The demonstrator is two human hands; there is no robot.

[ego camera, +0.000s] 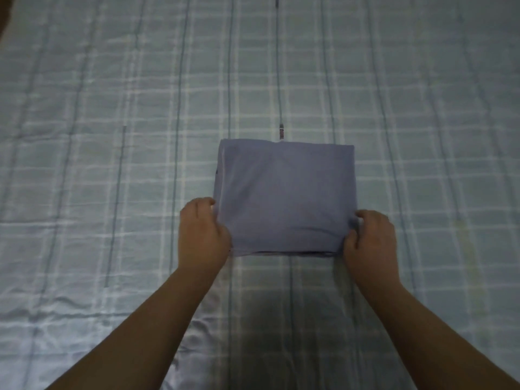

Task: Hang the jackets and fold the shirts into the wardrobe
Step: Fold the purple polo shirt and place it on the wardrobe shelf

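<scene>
A blue-purple shirt point(284, 192) lies folded into a neat rectangle in the middle of the bed. My left hand point(201, 232) grips its near left corner, with the fingers curled round the edge. At the near right corner my right hand point(371, 237) pinches the fabric between thumb and fingers. The shirt lies flat on the bed, and its stacked layers show along the near edge. No jacket or wardrobe is in view.
A pale blue checked bedsheet point(112, 164) fills the whole view and is lightly wrinkled at the near left. A thin cable with a small plug point(280, 133) runs from the far edge to the shirt's far side.
</scene>
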